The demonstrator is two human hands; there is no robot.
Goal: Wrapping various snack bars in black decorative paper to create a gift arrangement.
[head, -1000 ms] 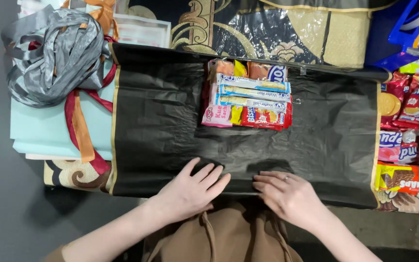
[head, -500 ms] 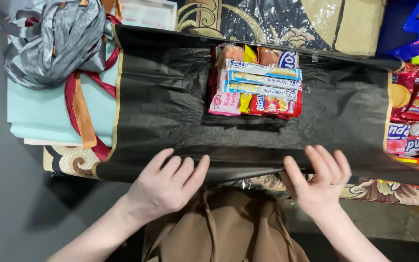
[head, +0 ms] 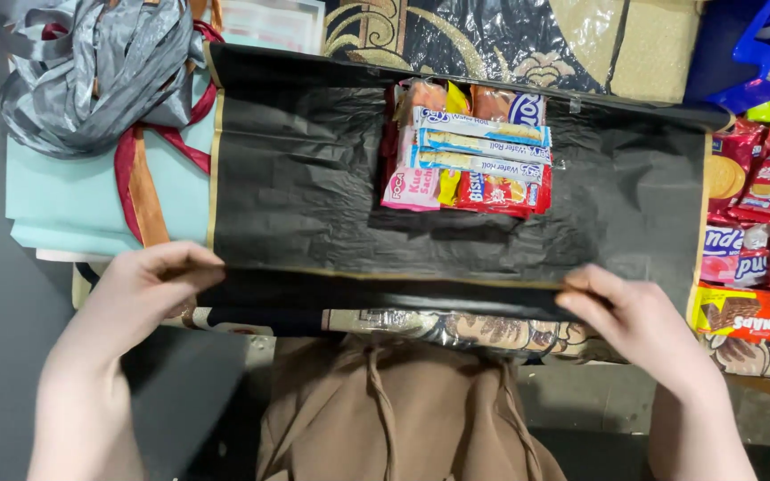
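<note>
Closest to us, our left hand [head: 140, 294] and right hand [head: 639, 316] each pinched the near edge of the black wrapping sheet [head: 305, 178], fingers curled over the fold and lifting it off the table. Mid-sheet sat a stack of snack packets [head: 470, 156]. Further out were grey ribbon [head: 91, 71] on the left and loose snack packs [head: 759, 205] on the right.
</note>
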